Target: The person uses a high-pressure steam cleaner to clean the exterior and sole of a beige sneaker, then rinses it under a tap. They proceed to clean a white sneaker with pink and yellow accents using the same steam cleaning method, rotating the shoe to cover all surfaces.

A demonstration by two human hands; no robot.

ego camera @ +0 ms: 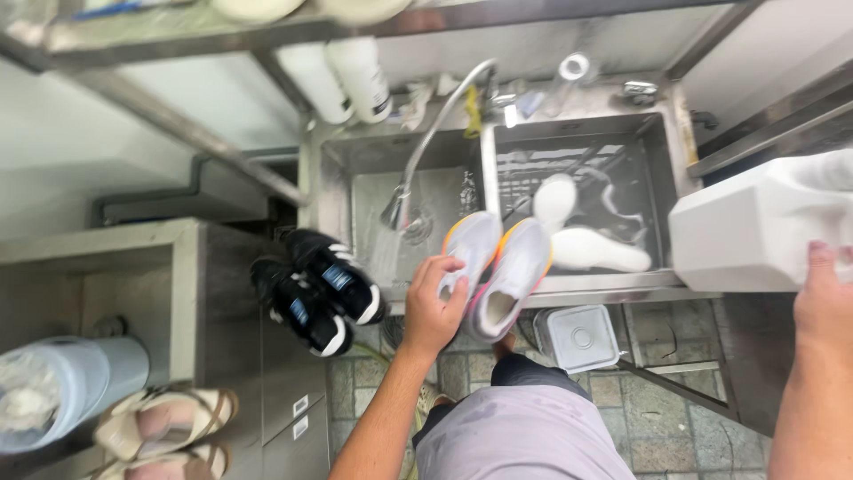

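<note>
My left hand [433, 307] grips a pair of white sneakers [498, 267] with orange and pink soles, held over the front rim of a steel double sink [604, 284]. My right hand [822, 298] rests on a large white plastic jug [755, 231] at the right edge. Water runs from the curved faucet [426, 147] into the left basin [373, 173]. White insoles [586, 244] lie in the water of the right basin.
A pair of black sneakers [315, 289] sits on the counter left of the sink. Beige sandals [164, 427] and a pale blue bucket [62, 387] are at lower left. A lidded plastic tub [582, 338] stands on the tiled floor under the sink.
</note>
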